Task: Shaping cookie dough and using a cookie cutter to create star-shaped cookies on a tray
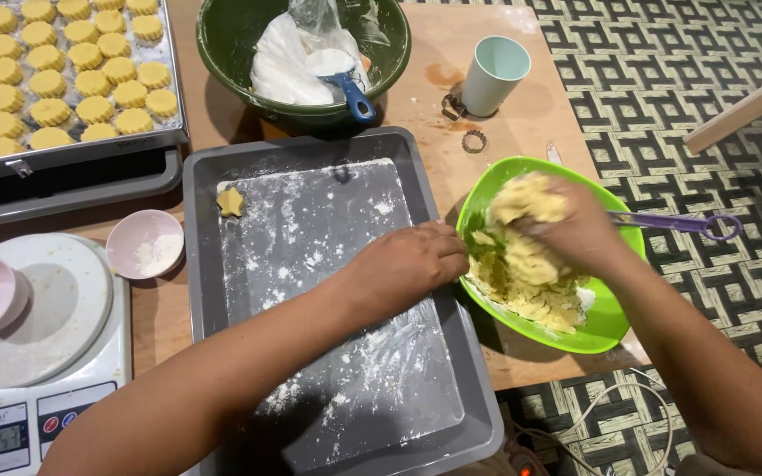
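Two hands (403,264) (579,229) at one green bowl (615,322) of dough (526,264), one star cookie (230,202)

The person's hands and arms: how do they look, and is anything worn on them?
Both forearms are bare; no sleeve shows within the picture. The left hand has no ring, watch or glove that I can see. The right hand also has no glove, and its wrist shows no watch or bracelet. Its fingers are partly hidden in the dough, so rings there cannot be ruled out.
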